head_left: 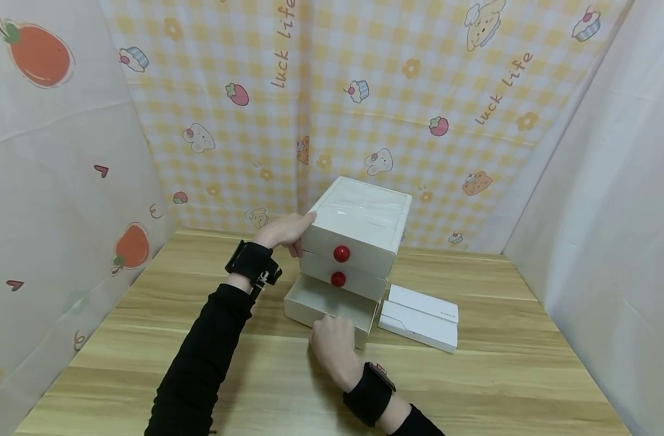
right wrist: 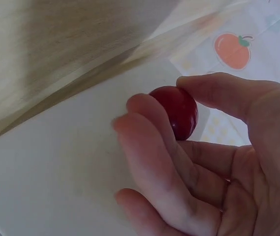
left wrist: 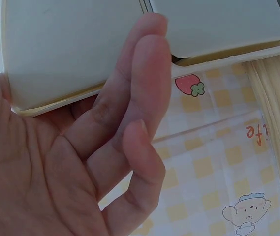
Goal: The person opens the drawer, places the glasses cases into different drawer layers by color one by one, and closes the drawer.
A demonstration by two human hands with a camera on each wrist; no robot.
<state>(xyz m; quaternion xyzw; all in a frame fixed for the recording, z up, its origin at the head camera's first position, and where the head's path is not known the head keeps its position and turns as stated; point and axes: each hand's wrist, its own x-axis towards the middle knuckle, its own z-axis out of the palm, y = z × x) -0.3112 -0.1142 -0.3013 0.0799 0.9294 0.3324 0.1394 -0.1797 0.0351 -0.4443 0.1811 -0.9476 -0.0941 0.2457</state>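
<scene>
A small white drawer cabinet (head_left: pixel 359 215) stands on the table, its two upper drawers closed, each with a red round knob. Its bottom drawer (head_left: pixel 299 306) is pulled partway out, so part of its inside shows. At the front of that drawer my right hand (head_left: pixel 334 345) pinches the red knob (right wrist: pixel 183 110) between thumb and fingers. My left hand (head_left: pixel 282 231) rests against the cabinet's left side near the top, thumb at the upper edge. In the left wrist view, its fingers (left wrist: pixel 149 73) stretch along the white side panel (left wrist: pixel 71 44).
A flat white box (head_left: pixel 419 318) lies on the wooden table (head_left: pixel 473 387), just right of the open drawer. Behind the cabinet hangs a yellow checked cloth (head_left: pixel 332 121) with printed figures. Pale cloths hang at the left and right sides.
</scene>
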